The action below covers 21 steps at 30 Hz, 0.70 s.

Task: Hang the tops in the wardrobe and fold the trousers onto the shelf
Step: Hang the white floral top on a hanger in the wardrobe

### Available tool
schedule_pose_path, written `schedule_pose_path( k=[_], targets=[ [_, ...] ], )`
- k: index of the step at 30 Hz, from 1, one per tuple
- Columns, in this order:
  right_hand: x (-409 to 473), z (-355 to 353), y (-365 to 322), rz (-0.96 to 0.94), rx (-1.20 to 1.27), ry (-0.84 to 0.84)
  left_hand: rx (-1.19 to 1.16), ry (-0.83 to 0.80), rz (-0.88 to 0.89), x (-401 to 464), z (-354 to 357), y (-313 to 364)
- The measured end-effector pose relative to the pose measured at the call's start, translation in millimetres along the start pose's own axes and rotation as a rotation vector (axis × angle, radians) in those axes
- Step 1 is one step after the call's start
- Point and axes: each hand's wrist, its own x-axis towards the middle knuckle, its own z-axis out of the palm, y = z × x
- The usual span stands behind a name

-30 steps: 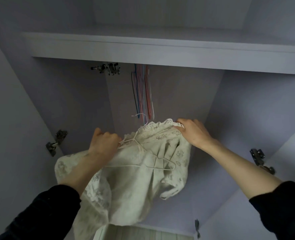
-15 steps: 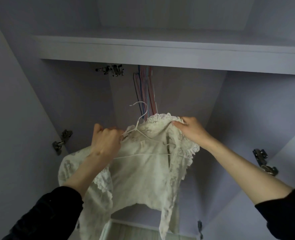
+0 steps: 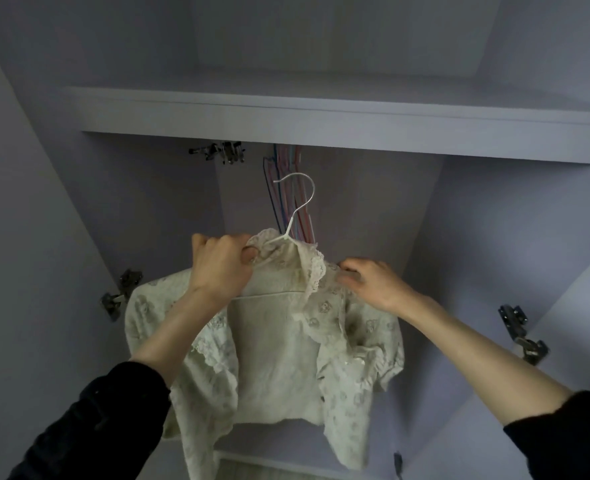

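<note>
A cream lace top (image 3: pixel 273 358) hangs open-fronted on a white wire hanger (image 3: pixel 295 202), held up inside the wardrobe. My left hand (image 3: pixel 221 268) grips the top's collar and the hanger's left shoulder. On the right shoulder of the top, my right hand (image 3: pixel 369 282) pinches the fabric with curled fingers. The hanger's hook points up, below the shelf, and touches nothing. The rail is hidden behind the shelf edge.
A white shelf (image 3: pixel 338 123) spans the wardrobe above the hook. Several coloured empty hangers (image 3: pixel 286 188) hang behind the white hook. Metal door hinges sit at the left (image 3: pixel 120 292), top (image 3: pixel 221 152) and right (image 3: pixel 522 334). Open doors flank both sides.
Both hands lifted the top and hanger higher toward the shelf. The garment now hangs straighter, front open, and my right hand slid onto the right shoulder.
</note>
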Motion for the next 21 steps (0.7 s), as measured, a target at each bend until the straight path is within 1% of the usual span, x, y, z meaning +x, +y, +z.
schedule_pose_path(
  k=[1,2,4,6,8,10,11,13,15,17,19,21],
  targets=[
    [1.2,0.7,-0.6,0.008,0.095,0.074,-0.027,0.006,0.001,0.8,-1.2,0.3],
    [2.9,0.8,-1.3,-0.001,0.140,0.143,-0.067,0.013,0.003,1.9,-2.7,-1.4],
    [3.4,2.2,0.4,-0.012,0.157,0.248,-0.171,0.001,-0.004,5.0,-7.5,-5.6],
    [1.6,0.3,7.3,-0.002,0.147,0.314,-0.239,0.005,-0.025,6.5,-7.8,-20.0],
    [-0.4,-6.2,17.4,0.033,0.138,0.367,-0.278,0.016,-0.087,5.3,-4.7,-44.7],
    [-2.0,-14.8,29.3,0.062,0.138,0.407,-0.372,0.023,-0.209,1.3,2.7,-71.5],
    [-2.2,-18.7,34.8,0.072,0.143,0.418,-0.458,-0.010,-0.249,-1.7,5.2,-81.7],
    [-2.4,-25.2,43.2,0.084,0.153,0.436,-0.581,-0.141,-0.253,-7.5,8.3,-91.5],
    [-2.3,-29.6,48.1,0.087,0.153,0.433,-0.567,-0.205,-0.231,-7.6,13.2,-92.8],
    [-2.6,-31.6,51.3,0.079,0.139,0.421,-0.505,-0.138,-0.266,-2.8,14.8,-89.2],
    [-4.1,-33.1,56.8,0.066,0.109,0.431,-0.541,-0.060,-0.308,1.7,12.4,-85.5],
    [-6.5,-35.2,64.1,0.062,0.061,0.460,-0.597,0.013,-0.310,3.8,10.4,-84.9]
  ],
)
